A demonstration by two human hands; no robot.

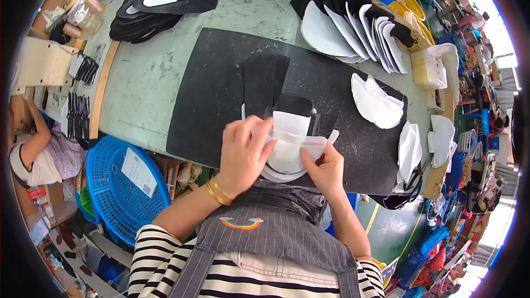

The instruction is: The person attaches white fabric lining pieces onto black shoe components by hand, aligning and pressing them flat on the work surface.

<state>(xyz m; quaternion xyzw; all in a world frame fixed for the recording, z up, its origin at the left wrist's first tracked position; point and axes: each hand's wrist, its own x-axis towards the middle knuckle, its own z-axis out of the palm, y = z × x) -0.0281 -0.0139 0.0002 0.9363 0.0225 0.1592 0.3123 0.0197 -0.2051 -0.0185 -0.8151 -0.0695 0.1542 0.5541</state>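
In front of me lies a small stack of shoe-upper-like pieces: black fabric parts [265, 77] with a white panel [291, 123] and rounded white layers [284, 175] at the near end. A thin, whitish, translucent curved piece [316, 144] stretches across the stack. My right hand [326, 171] pinches its right end between thumb and fingers. My left hand [243, 152], slightly blurred, has its fingers bent and closed at the left end of the same piece. Fingers partly hide the piece's ends.
Under the work lies a black mat [215, 94] on a green table [138, 77]. Black pieces [160, 11] are piled far left, fanned white-and-black pieces [353, 27] far right. White pieces [378, 101] lie at right. A blue basket [127, 187] stands left; another person [41, 149] sits beyond.
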